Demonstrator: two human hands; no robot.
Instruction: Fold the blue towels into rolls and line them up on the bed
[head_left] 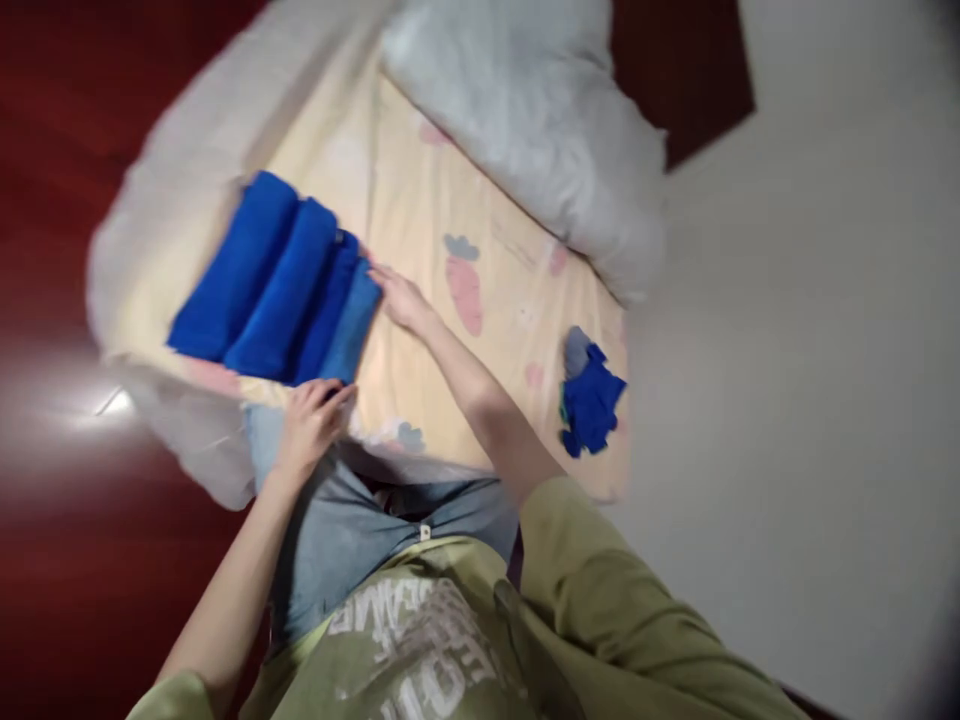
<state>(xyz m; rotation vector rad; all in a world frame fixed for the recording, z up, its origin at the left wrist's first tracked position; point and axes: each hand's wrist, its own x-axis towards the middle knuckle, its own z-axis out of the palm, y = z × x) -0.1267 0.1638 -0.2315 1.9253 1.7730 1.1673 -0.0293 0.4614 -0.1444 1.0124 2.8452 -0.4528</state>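
Four-sided folded blue cloths lie side by side in a row on a cream sheet with a carrot print (495,390). The leftmost blue cloth (236,265) and the one beside it (285,285) look thick and folded long. At the right end of the row is a lighter blue cloth (351,325). My left hand (316,425) is closed at its near end, fingers bent over the corner. My right hand (405,300) reaches across to the far end, its fingertips pinched at that corner. Blur hides the exact grip of both hands.
A small crumpled blue and grey cloth pile (592,400) lies at the sheet's right side. A puffy white quilt (540,120) covers the far edge. Dark red floor (60,250) shows on the left, and a pale wall or surface (787,400) on the right.
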